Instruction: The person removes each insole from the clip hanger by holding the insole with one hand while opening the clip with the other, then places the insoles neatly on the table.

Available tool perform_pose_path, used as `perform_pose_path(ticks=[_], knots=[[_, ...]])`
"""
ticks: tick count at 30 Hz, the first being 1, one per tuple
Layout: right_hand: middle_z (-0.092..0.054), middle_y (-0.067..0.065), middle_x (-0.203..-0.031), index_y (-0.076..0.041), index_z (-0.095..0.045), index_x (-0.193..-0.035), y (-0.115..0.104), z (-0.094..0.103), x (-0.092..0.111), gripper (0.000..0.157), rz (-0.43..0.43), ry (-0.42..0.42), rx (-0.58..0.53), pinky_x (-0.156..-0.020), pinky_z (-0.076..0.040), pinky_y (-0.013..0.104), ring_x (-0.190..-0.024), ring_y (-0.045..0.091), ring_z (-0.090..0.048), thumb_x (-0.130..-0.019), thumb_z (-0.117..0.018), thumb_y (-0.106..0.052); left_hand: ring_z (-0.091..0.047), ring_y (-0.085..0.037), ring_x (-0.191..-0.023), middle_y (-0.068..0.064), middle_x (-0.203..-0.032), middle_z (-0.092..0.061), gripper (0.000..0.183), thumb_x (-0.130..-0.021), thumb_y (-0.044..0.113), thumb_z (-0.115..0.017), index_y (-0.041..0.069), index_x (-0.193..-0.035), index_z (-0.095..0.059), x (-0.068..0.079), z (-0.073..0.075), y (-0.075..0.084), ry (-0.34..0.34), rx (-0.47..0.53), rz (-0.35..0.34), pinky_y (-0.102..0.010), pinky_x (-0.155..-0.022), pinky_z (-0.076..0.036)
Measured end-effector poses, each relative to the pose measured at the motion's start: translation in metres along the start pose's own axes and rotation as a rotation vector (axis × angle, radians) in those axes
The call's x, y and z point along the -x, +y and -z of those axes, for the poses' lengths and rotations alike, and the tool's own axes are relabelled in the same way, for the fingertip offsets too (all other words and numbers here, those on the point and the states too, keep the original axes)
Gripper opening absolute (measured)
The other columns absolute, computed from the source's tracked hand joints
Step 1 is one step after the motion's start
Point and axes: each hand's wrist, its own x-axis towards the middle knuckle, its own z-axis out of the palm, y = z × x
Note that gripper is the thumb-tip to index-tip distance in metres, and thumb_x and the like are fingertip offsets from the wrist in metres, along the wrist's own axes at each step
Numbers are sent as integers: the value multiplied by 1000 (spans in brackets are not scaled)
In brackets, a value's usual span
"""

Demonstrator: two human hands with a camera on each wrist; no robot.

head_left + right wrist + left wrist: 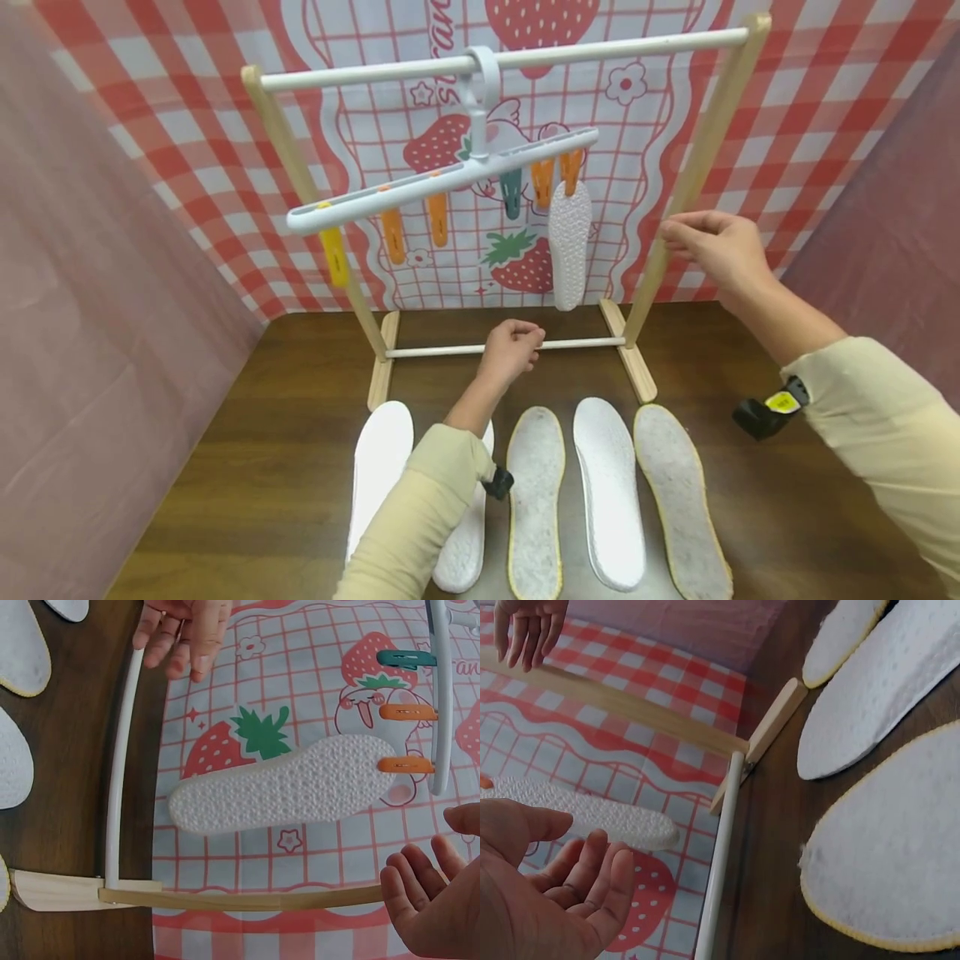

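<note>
A white, textured insole (570,250) hangs upright from an orange clip (572,171) at the right end of a pale hanger (420,188). My left hand (512,350) is in front of the rack's lower bar, below and left of that insole, its fingers loosely bent around nothing. To the right, beside the rack's wooden post, my right hand (720,250) is raised with relaxed, bent fingers and nothing in them. In the right wrist view the hanging insole (285,787) lies between both hands, apart from each. The hanger's other clips, yellow (335,258), orange (437,221) and teal (511,196), hold nothing.
The hanger hooks over the top rod (615,52) of a wooden rack (712,125). Across the table in front lie several insoles, some white (609,492), others grey with yellow edging (536,500). My left forearm partly covers one white insole (461,550). A checked strawberry cloth (225,167) stands behind.
</note>
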Motion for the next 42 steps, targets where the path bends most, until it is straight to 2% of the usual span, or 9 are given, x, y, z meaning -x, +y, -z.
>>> perform_pose_path(ticks=[2,5,8,12,15,22,31,36,42], knots=[[-62,-26,-78,-13,-61,-111,0,-1,0,44,3,-12,6,-82,-49,14,-79,-5,-62,-83,-65,-47,-57,-11,-66,-13,-96,-68,23,-92,20,-59,3,-108,-60,-3,2,-1,23,-3,-11,-16,-53,-49],[-61,-26,-78,-10,-58,-116,0,-4,-1,53,4,-24,27,-101,-45,33,-79,-6,-61,-82,-64,-51,-58,-14,-69,-13,-95,-67,24,-91,20,-60,3,-108,-60,-6,4,-1,55,10,-36,-18,-55,-50],[-61,-24,-81,-8,-56,-120,-1,-7,-2,58,2,-28,33,-108,-36,48,-79,-6,-61,-82,-63,-52,-61,-19,-75,-10,-92,-66,26,-90,21,-61,4,-109,-60,-9,5,1,83,18,-68,-19,-57,-52],[-61,-20,-88,-7,-55,-121,-2,-10,-2,57,13,-29,27,-110,-34,49,-81,-6,-60,-84,-62,-50,-62,-23,-81,-10,-93,-65,28,-89,23,-61,4,-110,-61,-12,6,6,120,6,-112,-20,-60,-50],[-60,-18,-92,-6,-55,-121,-2,-16,-3,56,25,-39,35,-111,-32,49,-79,-7,-58,-85,-61,-48,-60,-18,-76,-11,-94,-65,29,-89,23,-61,5,-112,-60,-14,7,9,146,-16,-132,-20,-60,-48],[-59,-4,-108,-3,-51,-129,-4,-26,-6,65,36,-56,66,-106,-40,45,-81,-6,-56,-86,-58,-52,-56,-13,-72,-11,-93,-65,31,-88,20,-61,4,-114,-58,-18,6,19,180,-18,-175,-19,-59,-45],[-61,-3,-107,-5,-54,-125,-10,-29,-10,58,35,-55,89,-94,-48,32,-79,-4,-57,-88,-58,-49,-60,-22,-95,-12,-105,-62,36,-89,24,-62,5,-118,-54,-28,3,32,184,28,-202,-24,-71,-50],[-59,0,-112,-5,-53,-126,-11,-34,-10,60,26,-63,85,-100,-45,39,-82,-2,-57,-87,-57,-51,-60,-23,-100,-12,-108,-62,35,-90,25,-61,6,-119,-54,-33,4,40,181,20,-205,-27,-76,-52],[-60,-8,-102,-5,-54,-124,-7,-35,-12,56,32,-56,89,-82,-49,17,-81,-3,-56,-88,-57,-48,-58,-23,-102,-11,-109,-61,35,-89,25,-61,6,-118,-54,-41,5,44,196,30,-226,-30,-81,-52]])
